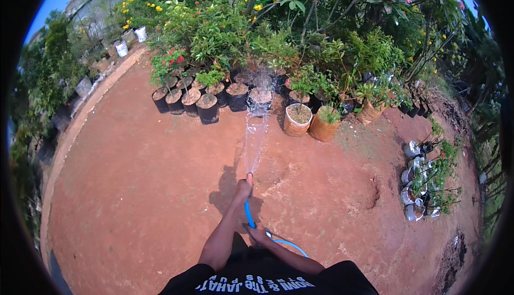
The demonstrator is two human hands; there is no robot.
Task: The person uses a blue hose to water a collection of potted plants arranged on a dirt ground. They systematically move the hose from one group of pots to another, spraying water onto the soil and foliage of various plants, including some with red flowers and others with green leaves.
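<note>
A blue garden hose (249, 214) runs between my two hands. My left hand (243, 187) grips its outlet end, with the thumb up at the mouth. Closer to my body, my right hand (258, 232) is closed around the hose lower down. A fan of water (256, 138) leaves the outlet and falls on a black grow bag (261, 95) in the front part of a cluster of potted plants. Beside it stand other soil-filled black bags (207, 108), several with thin stems. Past my right forearm, more hose (290, 244) curves away.
Reddish bare earth (160, 182) spreads around me. Orange-brown planter bags (325, 124) and a white-rimmed bag (297, 120) stand right of the spray. White-bagged plants (413, 194) are grouped farther right. A low curb (76, 122) bends along the left. Dense flowering shrubs (249, 25) rise behind the bags.
</note>
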